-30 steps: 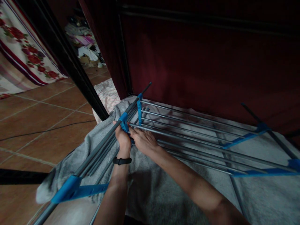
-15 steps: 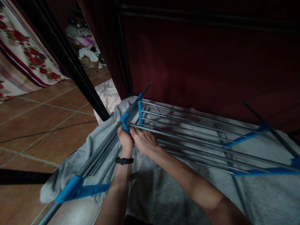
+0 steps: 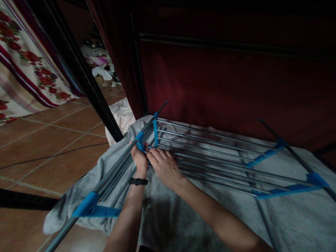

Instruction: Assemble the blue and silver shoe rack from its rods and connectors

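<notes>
A drying rack of grey metal rods [image 3: 210, 155] and blue plastic brackets lies on a grey blanket [image 3: 178, 218]. My left hand [image 3: 139, 158], with a dark band on its wrist, is wrapped round the blue bracket [image 3: 140, 141] on the rack's left side pole [image 3: 115, 166]. Close beside it, my right hand [image 3: 165, 163] curls over a metal rod where that rod meets the bracket. Its fingertips and the joint itself are partly hidden. On the right, two more blue brackets [image 3: 292, 190] hold the rods' far ends.
A dark red cloth [image 3: 223, 84] hangs behind the rack. A black metal post [image 3: 86, 77] stands at left, past which lies a tiled floor [image 3: 52, 147] with a thin cable [image 3: 63, 153]. A flowered curtain [image 3: 34, 66] and piled clothes [image 3: 101, 70] are farther back.
The view has tilted up slightly, so the rack sits lower in the picture. The rack's right side has shifted a little left. Both hands stay at the same bracket, the right fingers slightly readjusted.
</notes>
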The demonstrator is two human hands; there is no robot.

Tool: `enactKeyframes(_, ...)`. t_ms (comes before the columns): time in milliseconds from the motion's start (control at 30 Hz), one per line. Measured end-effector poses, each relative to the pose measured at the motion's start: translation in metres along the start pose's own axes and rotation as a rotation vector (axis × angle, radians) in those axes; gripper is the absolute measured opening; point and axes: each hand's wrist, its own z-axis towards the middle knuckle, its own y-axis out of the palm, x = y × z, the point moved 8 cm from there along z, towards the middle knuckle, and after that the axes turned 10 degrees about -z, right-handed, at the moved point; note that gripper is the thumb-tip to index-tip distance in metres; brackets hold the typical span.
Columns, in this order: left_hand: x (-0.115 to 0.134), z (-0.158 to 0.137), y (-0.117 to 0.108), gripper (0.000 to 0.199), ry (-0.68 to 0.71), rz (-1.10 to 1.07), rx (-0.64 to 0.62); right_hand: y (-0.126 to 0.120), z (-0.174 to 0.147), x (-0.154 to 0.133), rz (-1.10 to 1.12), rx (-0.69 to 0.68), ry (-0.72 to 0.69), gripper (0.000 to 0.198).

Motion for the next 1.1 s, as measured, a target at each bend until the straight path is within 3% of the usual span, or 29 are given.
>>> enactKeyframes(200, 0.002, -0.005, 0.004, 0.056, -0.013, 0.003, -0.048, 0.001, -0.004, 0.034, -0.063, -0.109, 0.224, 0.044)
enactKeyframes(333, 0.004, -0.005, 0.005, 0.059, -0.018, 0.017, -0.057, 0.002, 0.002, 0.040, -0.022, -0.194, 0.265, 0.041)
enactKeyframes(467, 0.002, -0.004, 0.003, 0.062, -0.058, -0.006, -0.023, -0.006, 0.009, 0.039, -0.036, -0.231, 0.263, 0.028)
enactKeyframes(700, 0.000, -0.003, 0.002, 0.066, -0.058, -0.016, -0.043, -0.021, 0.014, 0.035, -0.065, -0.255, 0.225, 0.035)
enactKeyframes(1100, 0.006, -0.005, 0.001, 0.050, -0.090, -0.021, 0.004, -0.038, 0.017, 0.033, -0.090, -0.211, 0.204, 0.036)
